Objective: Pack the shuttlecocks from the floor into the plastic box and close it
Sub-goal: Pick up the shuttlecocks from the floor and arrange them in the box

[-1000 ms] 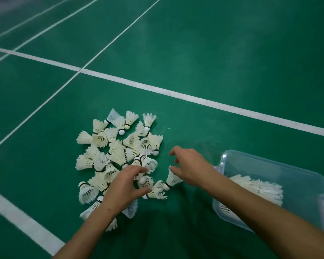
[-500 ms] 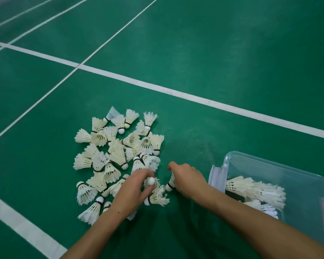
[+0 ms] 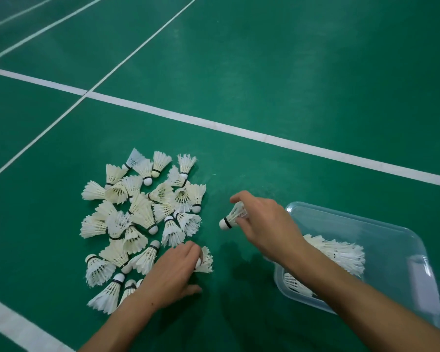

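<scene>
Head view: we've boxed few; our right hand (image 3: 267, 222) and left hand (image 3: 174, 271) each pinch a shuttlecock; the pile (image 3: 137, 219) lies at nine o'clock of the open plastic box (image 3: 391, 240).

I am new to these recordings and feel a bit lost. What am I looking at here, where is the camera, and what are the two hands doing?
There is no machine here: a person wears a wide-angle camera on the head, so you look forward and down along their own bare arms. The surface is a green badminton court floor with white lines. A pile of white feather shuttlecocks lies on it. At the right stands an open clear plastic box, with some shuttlecocks already inside. The right hand pinches one shuttlecock, lifted off the floor, with its cork tip pointing left. The left hand reaches down at the near edge of the pile, its fingers closing round another shuttlecock. The box's lid cannot be made out for certain.
</scene>
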